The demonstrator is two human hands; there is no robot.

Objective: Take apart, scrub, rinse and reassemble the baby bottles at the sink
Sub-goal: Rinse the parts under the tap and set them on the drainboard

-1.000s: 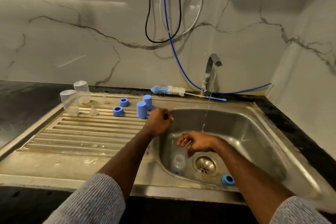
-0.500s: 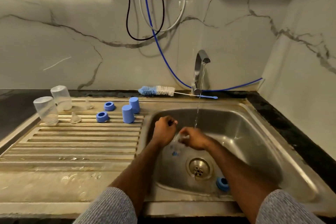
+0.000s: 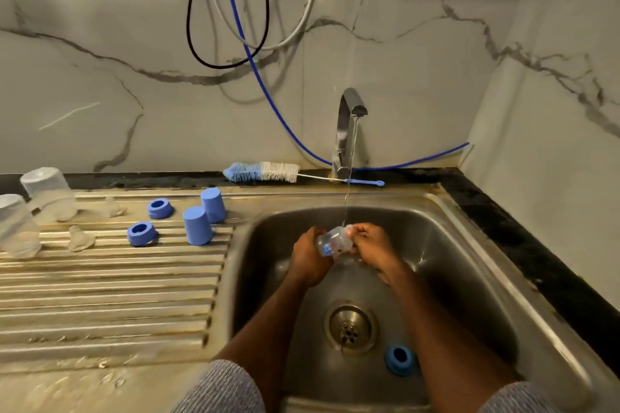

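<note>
A clear baby bottle (image 3: 333, 241) lies on its side between my hands over the sink basin (image 3: 446, 265), right under the thin water stream from the tap (image 3: 349, 131). My left hand (image 3: 308, 256) grips its base end. My right hand (image 3: 374, 246) holds its mouth end with curled fingers. A blue collar ring (image 3: 399, 360) lies on the basin floor near the drain (image 3: 350, 327). On the drainboard (image 3: 110, 292) stand two upturned clear bottles (image 3: 48, 193), two blue caps (image 3: 198, 225), two blue rings (image 3: 142, 233) and two clear teats (image 3: 80, 238).
A blue and white bottle brush (image 3: 268, 173) lies along the back ledge beside the tap. Black, white and blue cables (image 3: 248, 43) hang on the marble wall. Dark countertop (image 3: 523, 238) borders the sink on the right.
My left hand left the sink's rim and joined the right. The bottle rose from the basin floor and now sits between both hands under the stream.
</note>
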